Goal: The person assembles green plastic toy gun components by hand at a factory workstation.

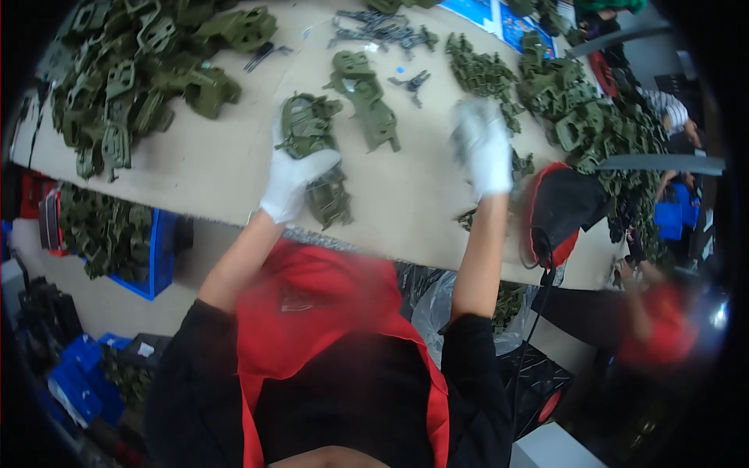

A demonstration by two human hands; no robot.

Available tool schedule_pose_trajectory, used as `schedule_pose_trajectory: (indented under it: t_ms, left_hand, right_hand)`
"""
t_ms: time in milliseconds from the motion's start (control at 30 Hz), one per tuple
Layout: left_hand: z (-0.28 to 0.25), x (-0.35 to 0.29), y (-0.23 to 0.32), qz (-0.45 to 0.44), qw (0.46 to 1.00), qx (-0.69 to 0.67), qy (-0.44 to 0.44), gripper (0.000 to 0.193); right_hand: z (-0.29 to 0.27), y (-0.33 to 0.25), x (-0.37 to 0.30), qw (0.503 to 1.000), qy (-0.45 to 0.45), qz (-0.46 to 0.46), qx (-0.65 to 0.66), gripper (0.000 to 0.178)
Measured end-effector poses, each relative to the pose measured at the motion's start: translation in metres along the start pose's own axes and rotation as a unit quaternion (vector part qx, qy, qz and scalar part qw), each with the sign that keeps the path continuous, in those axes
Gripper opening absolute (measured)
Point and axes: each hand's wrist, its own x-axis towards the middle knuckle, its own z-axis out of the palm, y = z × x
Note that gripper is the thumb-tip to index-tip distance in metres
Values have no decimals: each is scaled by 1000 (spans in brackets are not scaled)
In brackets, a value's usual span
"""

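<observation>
My left hand (292,181), in a white glove, grips a stack of olive-green plastic buckle parts (316,152) lying on the beige table (218,168). My right hand (485,148), also gloved in white, is blurred by motion over the table to the right; its fingers look partly apart and nothing shows in it. Another green buckle piece (365,101) lies between the two hands, a little farther back. Small dark metal clips (411,82) lie just beyond it.
A big heap of green parts (133,70) fills the far left, another heap (585,117) the far right. A red and black bag (558,210) sits at the right table edge. A blue bin (152,257) of parts stands below. A co-worker in red (655,327) is at the right.
</observation>
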Motion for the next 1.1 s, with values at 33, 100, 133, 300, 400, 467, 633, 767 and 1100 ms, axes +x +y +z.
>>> schedule_pose_trajectory:
  t_ms: [33,100,133,300,400,467,633,767,1100]
  left_hand:
    - [7,-2,7,-13,1000,-9,-3,81]
    - [0,0,4,-27,999,-16,20,80]
    - [2,0,6,-25,999,-15,13,80]
    - [4,-9,7,-7,1000,-6,24,81]
    - [1,-14,2,-17,999,-14,27,87]
    - [8,-20,7,47,997,43,35,92]
    - [13,-26,13,90,994,65,22,98]
    - [11,-26,10,84,993,75,24,99]
    - [11,-32,6,102,983,154,22,99]
  right_hand:
    - [20,24,-22,897,4,-411,-161,16]
    - [62,-12,-82,951,-100,-269,-110,19]
    - [71,-17,-100,981,-154,-47,-112,22]
    - [101,0,-110,985,-37,-93,-139,25]
    - [103,-1,-122,955,24,-204,-212,21]
    - [106,0,-125,942,41,-237,-233,19]
    - [110,3,-131,943,79,-268,-180,15]
    - [114,9,-126,938,100,-283,-172,15]
    - [126,17,-125,880,73,-313,-349,11]
